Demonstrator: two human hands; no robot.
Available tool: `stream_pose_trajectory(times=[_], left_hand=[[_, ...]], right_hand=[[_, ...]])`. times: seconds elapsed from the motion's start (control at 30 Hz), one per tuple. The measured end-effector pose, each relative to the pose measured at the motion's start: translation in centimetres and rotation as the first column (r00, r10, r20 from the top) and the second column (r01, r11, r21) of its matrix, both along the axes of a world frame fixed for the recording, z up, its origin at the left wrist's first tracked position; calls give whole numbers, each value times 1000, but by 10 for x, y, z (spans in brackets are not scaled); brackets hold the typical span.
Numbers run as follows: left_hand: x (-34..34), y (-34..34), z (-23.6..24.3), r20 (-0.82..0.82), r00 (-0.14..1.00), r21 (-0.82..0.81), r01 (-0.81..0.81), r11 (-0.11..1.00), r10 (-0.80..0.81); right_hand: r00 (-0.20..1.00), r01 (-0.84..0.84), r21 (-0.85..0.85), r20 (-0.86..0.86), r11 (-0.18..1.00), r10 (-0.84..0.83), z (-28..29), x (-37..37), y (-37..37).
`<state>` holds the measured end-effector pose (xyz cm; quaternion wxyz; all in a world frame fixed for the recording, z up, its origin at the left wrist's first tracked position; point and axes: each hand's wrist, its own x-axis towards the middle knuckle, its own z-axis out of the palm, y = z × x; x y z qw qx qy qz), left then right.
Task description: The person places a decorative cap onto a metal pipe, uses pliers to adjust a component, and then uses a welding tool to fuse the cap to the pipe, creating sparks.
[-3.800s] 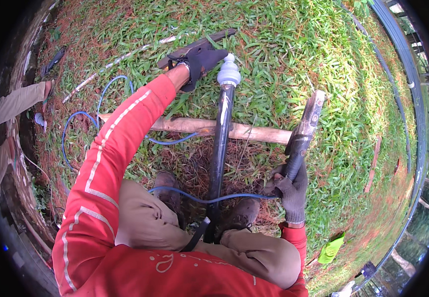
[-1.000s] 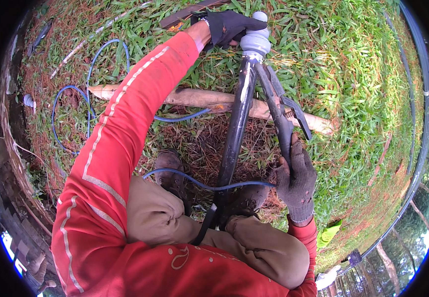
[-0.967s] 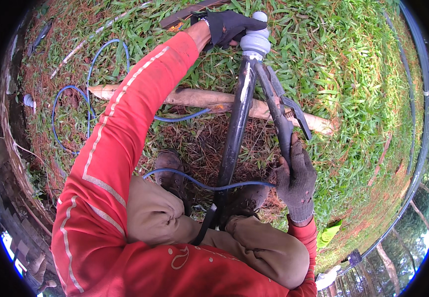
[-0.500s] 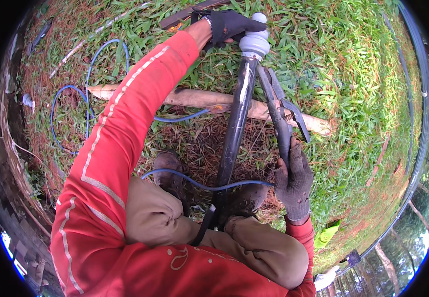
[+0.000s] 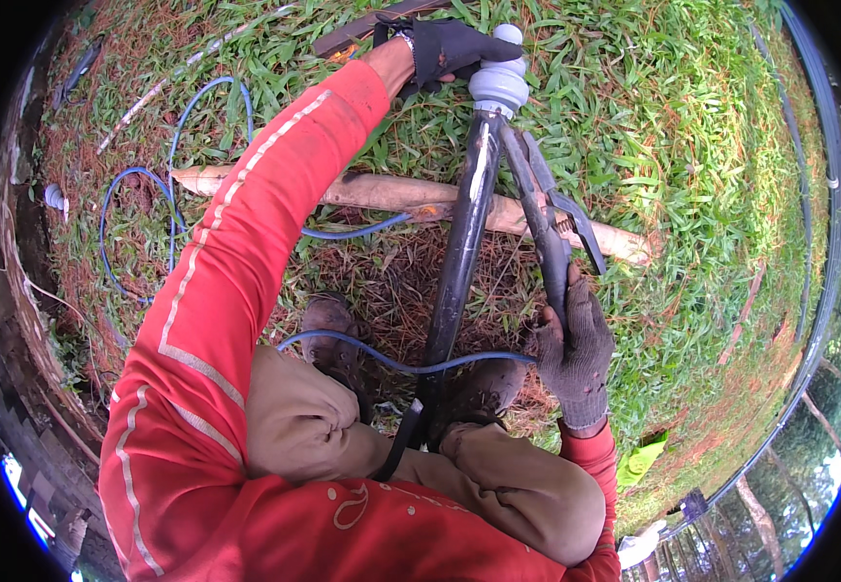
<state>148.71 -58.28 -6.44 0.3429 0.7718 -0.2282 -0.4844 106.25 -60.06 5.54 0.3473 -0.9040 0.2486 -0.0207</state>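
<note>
A black metal post (image 5: 461, 242) with a white streak runs from between my legs to a grey rounded finial (image 5: 500, 85) at its far end. My left hand (image 5: 445, 50), in a black glove, grips the finial from its left side, fingers partly hidden. My right hand (image 5: 576, 349), in a dark knit glove, is closed around the handle of a black spring-loaded clamp (image 5: 537, 209) that looks like a welding clamp. The clamp's far end lies against or very near the post just below the finial; contact is unclear. A blue cable (image 5: 420, 369) reaches my right hand.
A wooden log (image 5: 372, 191) lies crosswise on the grass beneath the post. More blue cable (image 5: 173, 165) loops at the left. A dark flat bar (image 5: 362, 34) lies beyond my left hand. My shoes (image 5: 333, 320) flank the post. A second grey finial (image 5: 54, 196) is far left.
The clamp has tilted slightly to the left, bringing its far end closer to the post. My left hand stays on the finial.
</note>
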Motion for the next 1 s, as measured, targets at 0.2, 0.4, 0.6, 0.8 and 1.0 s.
stream_pose_trajectory(times=[0.2, 0.4, 0.6, 0.8, 1.0], left_hand=[[-1, 0, 0, -3, 1000, -9, -1, 1000, 1], [-1, 3, 9, 40, 999, -2, -10, 1000, 10], [-3, 2, 15, 138, 990, -39, 27, 999, -21], [0, -1, 12, 187, 981, -51, 60, 997, -50], [-1, 1, 4, 176, 984, -128, 50, 991, -27]], right_hand=[[1000, 2, 5, 18, 1000, -2, -2, 0, 0], [999, -10, -20, 53, 1000, 11, -7, -1, 0], [981, 84, 252, 148, 964, -124, -11, -2, 0], [996, -8, -13, 93, 1000, 9, -11, -6, -2], [995, -23, -57, 96, 998, 28, -11, -6, -3]])
